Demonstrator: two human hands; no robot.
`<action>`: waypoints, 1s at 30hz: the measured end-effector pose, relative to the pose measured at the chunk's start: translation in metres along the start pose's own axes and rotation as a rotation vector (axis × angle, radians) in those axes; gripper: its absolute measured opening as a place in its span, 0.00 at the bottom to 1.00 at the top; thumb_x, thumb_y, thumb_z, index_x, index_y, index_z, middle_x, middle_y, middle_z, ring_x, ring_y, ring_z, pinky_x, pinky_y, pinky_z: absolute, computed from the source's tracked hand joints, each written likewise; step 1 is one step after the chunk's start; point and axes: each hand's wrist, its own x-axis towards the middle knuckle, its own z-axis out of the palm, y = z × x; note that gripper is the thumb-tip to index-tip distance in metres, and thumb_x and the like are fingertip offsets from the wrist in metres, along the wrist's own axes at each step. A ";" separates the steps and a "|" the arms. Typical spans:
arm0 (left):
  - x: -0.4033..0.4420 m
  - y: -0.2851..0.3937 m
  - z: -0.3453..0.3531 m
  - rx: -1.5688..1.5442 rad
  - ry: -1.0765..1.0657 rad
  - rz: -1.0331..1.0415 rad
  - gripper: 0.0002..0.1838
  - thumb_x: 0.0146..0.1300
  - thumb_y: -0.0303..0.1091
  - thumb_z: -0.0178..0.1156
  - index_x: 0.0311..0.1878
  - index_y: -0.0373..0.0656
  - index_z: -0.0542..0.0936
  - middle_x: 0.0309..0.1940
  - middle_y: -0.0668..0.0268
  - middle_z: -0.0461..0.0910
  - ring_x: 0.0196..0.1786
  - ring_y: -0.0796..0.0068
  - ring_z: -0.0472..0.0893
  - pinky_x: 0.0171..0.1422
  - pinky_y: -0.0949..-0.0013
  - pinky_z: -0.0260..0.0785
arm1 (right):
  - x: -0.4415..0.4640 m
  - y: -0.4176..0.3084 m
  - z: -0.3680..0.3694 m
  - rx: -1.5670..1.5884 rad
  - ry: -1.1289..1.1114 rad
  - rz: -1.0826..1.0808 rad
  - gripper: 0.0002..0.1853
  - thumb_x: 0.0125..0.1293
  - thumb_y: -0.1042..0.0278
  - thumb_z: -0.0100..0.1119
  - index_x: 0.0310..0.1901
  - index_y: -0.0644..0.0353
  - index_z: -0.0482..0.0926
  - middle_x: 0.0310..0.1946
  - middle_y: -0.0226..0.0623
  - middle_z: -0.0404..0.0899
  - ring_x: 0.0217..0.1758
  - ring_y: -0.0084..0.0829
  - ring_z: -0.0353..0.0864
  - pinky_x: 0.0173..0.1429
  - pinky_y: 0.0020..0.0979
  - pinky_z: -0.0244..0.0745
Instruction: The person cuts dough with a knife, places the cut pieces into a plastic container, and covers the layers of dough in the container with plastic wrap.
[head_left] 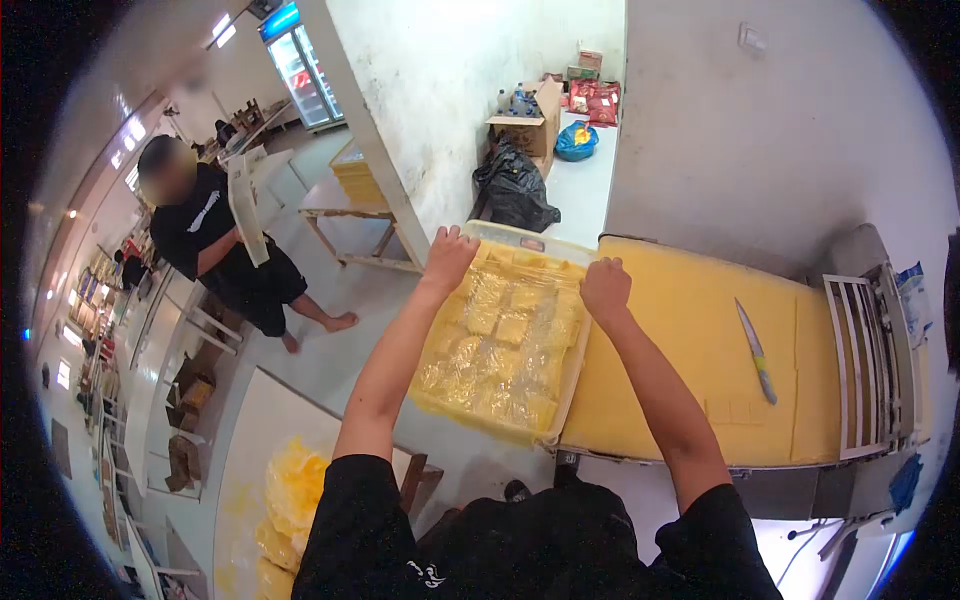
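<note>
A shallow plastic tray [520,237] in front of me holds several yellow square pieces [515,328]. Clear plastic film [490,375], wrinkled and shiny, lies over them. My left hand [452,258] is closed at the tray's far left corner, gripping the film's edge. At the far right side, my right hand [606,288] is also closed on the film, beside the tray's rim. Right of the tray spreads a flat yellow sheet [680,340] on a work surface. A knife [757,350] with a grey and yellow-green handle rests on that sheet.
Yellow lumps [290,500] lie on a white table [255,420] at lower left. Another person [215,235] stands left, holding a tray [245,205]. Ahead are a black bag [515,185], a cardboard box [540,125] with bottles and stacked trays [360,180]. A slatted metal rack [860,365] stands right.
</note>
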 end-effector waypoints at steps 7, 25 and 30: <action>0.033 0.013 0.027 0.103 -0.009 -0.101 0.03 0.50 0.31 0.54 0.26 0.48 0.77 0.25 0.67 0.78 0.41 0.70 0.74 0.46 0.65 0.61 | 0.034 -0.002 0.009 -0.175 0.100 -0.040 0.07 0.50 0.68 0.54 0.27 0.55 0.82 0.33 0.36 0.75 0.49 0.33 0.68 0.49 0.35 0.62; -0.011 0.050 0.025 -0.239 -0.144 -0.032 0.26 0.64 0.42 0.49 0.61 0.37 0.63 0.60 0.54 0.66 0.62 0.53 0.65 0.65 0.51 0.55 | -0.002 -0.016 0.015 -0.110 0.211 -0.428 0.08 0.51 0.70 0.51 0.28 0.60 0.81 0.33 0.38 0.76 0.47 0.35 0.70 0.50 0.39 0.60; -0.014 0.042 0.007 -0.288 -0.250 -0.049 0.26 0.64 0.44 0.49 0.62 0.39 0.64 0.63 0.55 0.62 0.66 0.52 0.60 0.66 0.52 0.54 | -0.012 -0.023 0.000 -0.067 0.024 -0.409 0.07 0.52 0.71 0.52 0.28 0.61 0.80 0.29 0.39 0.76 0.44 0.37 0.71 0.49 0.38 0.61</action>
